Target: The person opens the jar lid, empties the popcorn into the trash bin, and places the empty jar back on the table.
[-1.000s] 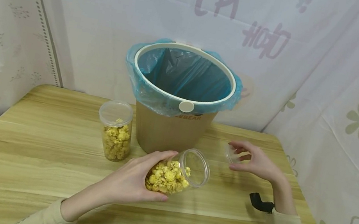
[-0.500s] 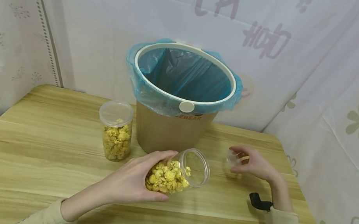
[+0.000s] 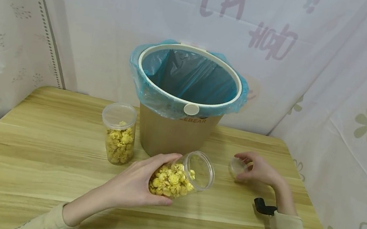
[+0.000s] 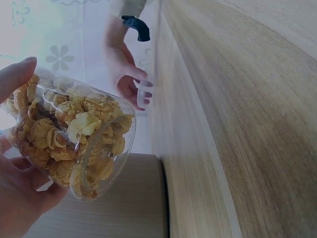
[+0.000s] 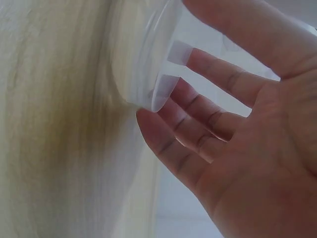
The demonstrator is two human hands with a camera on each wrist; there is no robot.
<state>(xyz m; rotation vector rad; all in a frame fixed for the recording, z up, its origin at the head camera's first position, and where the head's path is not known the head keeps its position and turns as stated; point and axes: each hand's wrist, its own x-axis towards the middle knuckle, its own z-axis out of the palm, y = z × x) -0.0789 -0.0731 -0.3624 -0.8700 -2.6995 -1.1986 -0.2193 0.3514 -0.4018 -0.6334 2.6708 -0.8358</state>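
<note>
My left hand point(image 3: 135, 187) grips a clear plastic jar point(image 3: 172, 181) of yellow popcorn, thumb on one side and fingers on the other. The jar is tilted, its uncovered mouth facing right; the same popcorn jar point(image 4: 74, 129) fills the left of the left wrist view. Off to the right, my right hand point(image 3: 261, 171) holds a clear round lid point(image 3: 238, 167) by its edge, low over the table. Close up in the right wrist view, fingertips touch the lid point(image 5: 148, 64) along its rim, near the wood. Whether the lid touches the table, I cannot tell.
A second jar of popcorn point(image 3: 119, 142), upright with its lid on, stands left of a tan bin point(image 3: 174, 133). A blue bag point(image 3: 151, 99) lines the bin under a white rim. Printed cloth point(image 3: 112, 17) hangs behind the wooden table point(image 3: 34, 154).
My right hand has lowered slightly with the lid, which now lies flatter and nearer the tabletop. The left hand and its jar have stayed almost still.
</note>
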